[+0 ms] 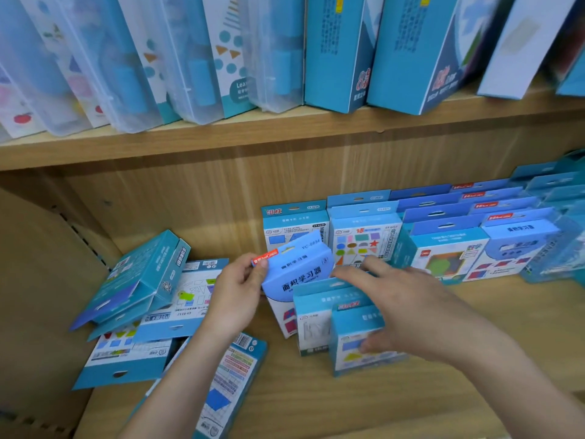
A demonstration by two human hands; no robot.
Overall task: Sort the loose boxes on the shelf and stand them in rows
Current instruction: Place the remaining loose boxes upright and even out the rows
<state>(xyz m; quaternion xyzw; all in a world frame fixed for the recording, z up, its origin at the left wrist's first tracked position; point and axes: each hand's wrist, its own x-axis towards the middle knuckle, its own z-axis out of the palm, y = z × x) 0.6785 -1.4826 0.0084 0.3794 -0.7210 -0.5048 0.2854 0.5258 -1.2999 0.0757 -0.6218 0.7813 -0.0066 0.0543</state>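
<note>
Both hands grip: left hand [237, 289] pinches blue box [297, 274], right hand [408, 305] clasps standing boxes [348, 331].

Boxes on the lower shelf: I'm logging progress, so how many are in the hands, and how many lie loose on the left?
Held boxes, between left hand and right hand: 3
Loose boxes, left pile: 5 visible
Total: 8

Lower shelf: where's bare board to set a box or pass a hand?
Free: front right of the lower shelf, ahead of the standing rows; back gap between loose pile and rows. Crowded: left side, and centre where left hand and right hand hold boxes.
</note>
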